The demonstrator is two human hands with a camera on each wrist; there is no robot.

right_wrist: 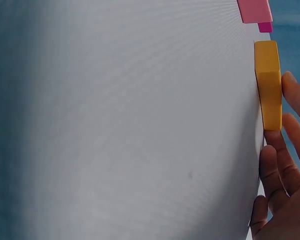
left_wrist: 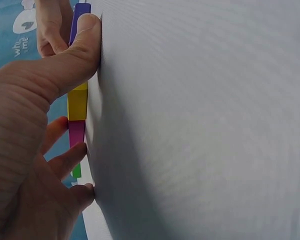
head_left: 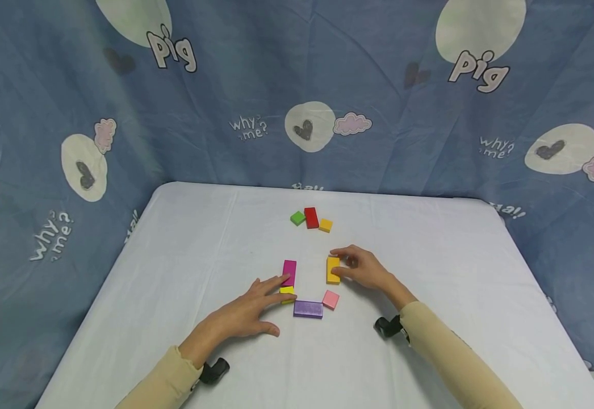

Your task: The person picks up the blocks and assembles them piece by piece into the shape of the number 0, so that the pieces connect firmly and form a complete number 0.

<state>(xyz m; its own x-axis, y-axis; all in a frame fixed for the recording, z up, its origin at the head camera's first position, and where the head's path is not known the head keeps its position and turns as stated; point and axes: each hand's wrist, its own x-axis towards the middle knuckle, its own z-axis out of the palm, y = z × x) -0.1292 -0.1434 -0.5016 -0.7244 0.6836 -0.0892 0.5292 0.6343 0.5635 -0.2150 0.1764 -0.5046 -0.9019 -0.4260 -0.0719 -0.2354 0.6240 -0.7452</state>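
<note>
In the head view my left hand (head_left: 243,309) spreads over the left side of a group of blocks, its fingertips at a magenta block (head_left: 289,267) and a small yellow block (head_left: 287,290). Its thumb stands apart on the near side. The fingers of my right hand (head_left: 363,268) curl about an orange-yellow block (head_left: 333,272); the thumb is at its right side and a finger at its far end. That block (right_wrist: 269,85) lies on the cloth in the right wrist view. A purple block (head_left: 308,309) and a pink block (head_left: 330,300) lie nearer me, touching or almost touching at a corner.
Farther back, a green block (head_left: 297,218), a red block (head_left: 311,218) and a small orange-yellow block (head_left: 326,225) lie close together. A white cloth (head_left: 430,244) covers the table, and a blue printed curtain (head_left: 256,74) hangs behind and around it.
</note>
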